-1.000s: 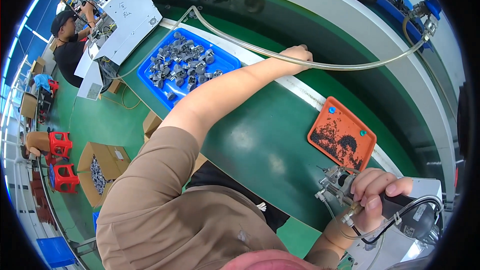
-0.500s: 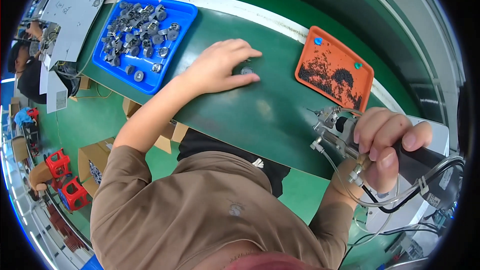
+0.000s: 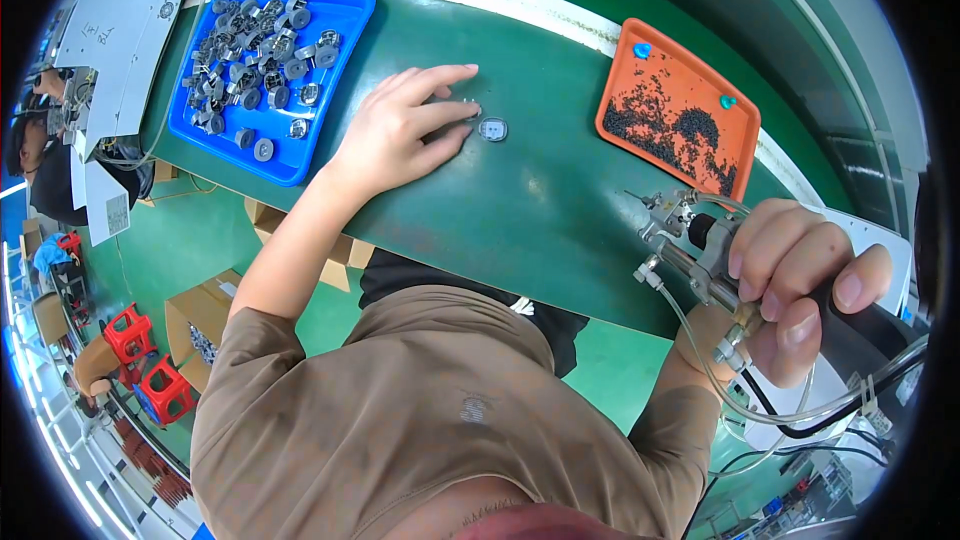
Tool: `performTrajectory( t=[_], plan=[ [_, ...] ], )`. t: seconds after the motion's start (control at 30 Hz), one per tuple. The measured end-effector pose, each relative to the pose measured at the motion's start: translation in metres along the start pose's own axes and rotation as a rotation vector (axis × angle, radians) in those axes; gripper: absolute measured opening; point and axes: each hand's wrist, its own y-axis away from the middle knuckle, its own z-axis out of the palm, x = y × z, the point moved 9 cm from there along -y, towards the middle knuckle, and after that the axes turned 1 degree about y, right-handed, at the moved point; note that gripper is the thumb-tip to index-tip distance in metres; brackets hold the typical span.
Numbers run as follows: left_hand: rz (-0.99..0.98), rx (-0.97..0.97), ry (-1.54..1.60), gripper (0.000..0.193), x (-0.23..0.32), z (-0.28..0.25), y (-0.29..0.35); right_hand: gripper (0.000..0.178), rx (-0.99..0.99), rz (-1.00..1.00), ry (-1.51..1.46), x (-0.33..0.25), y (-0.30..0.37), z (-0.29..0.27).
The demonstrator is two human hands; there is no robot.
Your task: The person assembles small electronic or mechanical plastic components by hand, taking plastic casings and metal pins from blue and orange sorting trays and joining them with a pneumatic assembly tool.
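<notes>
My left hand is open over the green bench, its fingers spread and apart. Just right of its fingertips lies a small rounded clear-and-grey part, flat on the bench. Beside one fingertip is a tiny shiny piece; whether the finger touches it I cannot tell. My right hand is closed around a metal dispensing valve with a thin needle tip and hoses, held over the bench's right end. The needle points left, away from the hand. Part of the valve is hidden behind my fingers.
At the left a blue tray holds many grey round parts with metal pieces. An orange tray with tiny black pieces and two small coloured bits stands right. Hoses trail from the valve. A person works at far left beside a white machine.
My left hand has drawn back leftward, uncovering the small clear-and-grey part that lay between its thumb and fingers. My right hand still holds the valve. The whole view has shifted slightly.
</notes>
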Motion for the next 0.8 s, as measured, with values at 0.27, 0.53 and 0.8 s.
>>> performTrajectory(
  t=[0.27, 0.53, 0.8],
  plan=[
    [-0.189, -0.023, 0.223, 0.015, -0.027, 0.009, -0.008, 0.027, 0.052, -0.031, 0.061, 0.002, -0.001, 0.004],
    [-0.112, 0.067, 0.365, 0.009, -0.007, 0.0, -0.018, 0.028, -0.04, -0.021, 0.054, 0.005, -0.001, 0.007],
    [-0.029, -0.056, 0.27, 0.009, -0.002, 0.025, -0.016, 0.03, -0.08, -0.008, 0.031, 0.009, 0.002, 0.004]
  ],
)
